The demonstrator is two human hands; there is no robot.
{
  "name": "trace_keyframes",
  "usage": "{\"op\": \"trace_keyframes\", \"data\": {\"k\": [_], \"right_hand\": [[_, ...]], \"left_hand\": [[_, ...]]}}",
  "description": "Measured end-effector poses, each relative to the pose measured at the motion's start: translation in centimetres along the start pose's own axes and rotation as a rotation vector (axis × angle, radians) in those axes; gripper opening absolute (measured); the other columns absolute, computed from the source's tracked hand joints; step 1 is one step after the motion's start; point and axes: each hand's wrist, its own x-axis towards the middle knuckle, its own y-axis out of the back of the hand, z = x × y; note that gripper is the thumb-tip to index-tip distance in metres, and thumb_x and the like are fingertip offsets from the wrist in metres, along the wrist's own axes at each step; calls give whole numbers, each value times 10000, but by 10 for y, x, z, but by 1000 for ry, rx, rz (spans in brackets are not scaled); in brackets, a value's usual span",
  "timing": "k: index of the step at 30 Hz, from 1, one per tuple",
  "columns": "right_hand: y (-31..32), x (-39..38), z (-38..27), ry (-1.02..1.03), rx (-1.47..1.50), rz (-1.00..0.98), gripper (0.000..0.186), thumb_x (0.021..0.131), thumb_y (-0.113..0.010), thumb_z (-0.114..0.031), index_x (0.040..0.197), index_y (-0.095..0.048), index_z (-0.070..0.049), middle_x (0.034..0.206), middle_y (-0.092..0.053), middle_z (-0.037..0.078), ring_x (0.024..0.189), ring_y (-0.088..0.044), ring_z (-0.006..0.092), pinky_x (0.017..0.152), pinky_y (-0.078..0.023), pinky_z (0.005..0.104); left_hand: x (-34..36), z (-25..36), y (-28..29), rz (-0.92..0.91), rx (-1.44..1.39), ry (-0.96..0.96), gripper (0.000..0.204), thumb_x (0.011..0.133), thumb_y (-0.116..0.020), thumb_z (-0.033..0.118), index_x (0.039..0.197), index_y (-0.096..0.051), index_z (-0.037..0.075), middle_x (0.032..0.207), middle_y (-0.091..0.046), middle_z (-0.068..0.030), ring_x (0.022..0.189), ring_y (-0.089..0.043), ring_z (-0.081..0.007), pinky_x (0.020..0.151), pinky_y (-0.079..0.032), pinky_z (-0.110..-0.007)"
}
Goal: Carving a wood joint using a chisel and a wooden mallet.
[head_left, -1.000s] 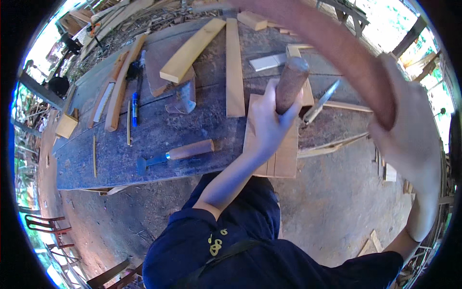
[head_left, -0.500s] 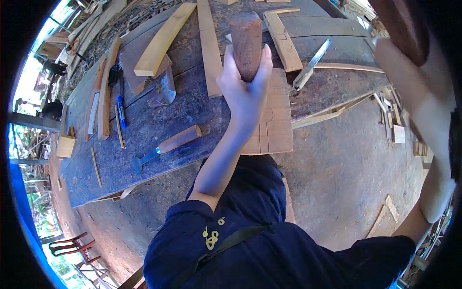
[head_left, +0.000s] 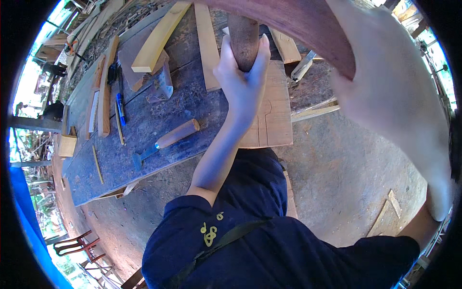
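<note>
My left hand (head_left: 242,82) is closed round a thick, round wooden chisel handle (head_left: 243,41), held upright over a flat wooden board (head_left: 276,118). The blade below the fist is hidden. My right hand (head_left: 385,72), blurred by motion, grips the end of a curved reddish-brown wooden club (head_left: 298,21). That club reaches left across the top of the chisel handle; whether they touch I cannot tell. Pencil-like outlines mark the board, which sticks out over the bench's near edge. Left of my forearm, another chisel (head_left: 178,134) with a wooden handle lies on the bench.
On the dark bench (head_left: 139,115) lie a pale plank (head_left: 161,38), a long strip (head_left: 207,53), a blue pen (head_left: 120,108) and several narrow sticks. A knife-like tool with a pale handle (head_left: 303,67) lies right of the board. A reddish chair (head_left: 77,244) stands at lower left.
My right hand has swung the club inward and left, from the upper right edge to above the chisel handle. My left hand keeps its grip; the view has shifted slightly.
</note>
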Motion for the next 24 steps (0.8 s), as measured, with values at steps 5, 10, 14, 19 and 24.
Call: {"op": "trace_keyframes", "data": {"k": [5, 10, 14, 19, 24], "right_hand": [[27, -63, 247, -115, 15, 2, 756, 693, -695, -127, 1385, -438, 33, 1064, -605, 253, 1031, -623, 318, 920, -473, 397], [20, -65, 93, -99, 93, -27, 755, 689, -696, -130, 1379, -443, 42, 1061, -607, 250, 1030, -623, 315, 917, -472, 390], [17, -64, 102, -136, 132, -37, 754, 685, -697, -132, 1373, -447, 48, 1059, -608, 249, 1029, -623, 312, 914, -472, 384], [-11, -23, -6, -150, 208, -84, 753, 681, -697, -135, 1367, -451, 56, 1057, -610, 246, 1028, -623, 309, 911, -471, 377], [-69, -43, 9, -219, 386, -80, 747, 657, -695, -136, 1324, -461, 107, 1024, -617, 225, 964, -622, 268, 871, -470, 346]], "left_hand": [[-6, 13, -13, -70, -32, 24, 252, 863, -729, 173, 900, -553, -4, 638, -568, -59, 557, -530, -81, 528, -450, -274], [-4, 7, -12, -44, -62, -15, 239, 867, -725, 171, 913, -564, 0, 649, -580, -61, 560, -532, -74, 535, -453, -272], [-4, 11, -10, -91, -67, 57, 250, 866, -728, 172, 938, -568, -6, 673, -592, -61, 610, -541, -54, 563, -460, -268], [2, -8, 9, 40, -301, 162, 211, 916, -684, 149, 849, -506, 55, 600, -500, 19, 476, -457, -40, 434, -370, -212], [19, 0, 30, 87, -440, 244, 216, 940, -643, 178, 820, -501, 68, 572, -485, -2, 413, -445, -68, 365, -322, -214]]}}
